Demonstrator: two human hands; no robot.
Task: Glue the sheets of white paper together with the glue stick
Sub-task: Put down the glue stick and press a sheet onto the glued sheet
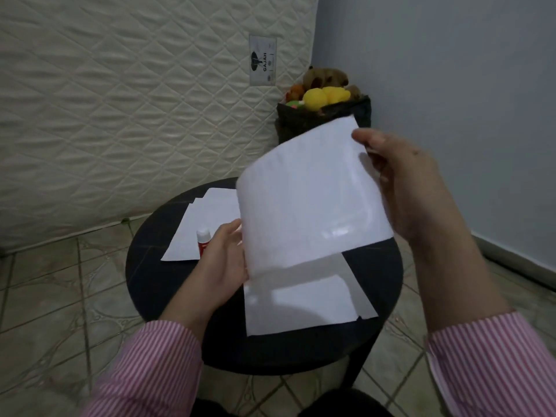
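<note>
I hold one white sheet (310,194) lifted and curved above the round black table (156,281). My right hand (403,182) pinches its far right edge. My left hand (224,260) grips its lower left edge. Under it, more white paper (301,302) lies flat on the table's near side. A second pile of white sheets (204,224) lies at the table's far left. A glue stick (203,242) with a white cap and red label stands upright just left of my left hand, on that pile's near edge.
A quilted mattress (135,100) leans against the wall behind the table. A dark basket of stuffed toys (325,106) stands in the corner beyond the lifted sheet. The floor (60,296) around the table is tiled.
</note>
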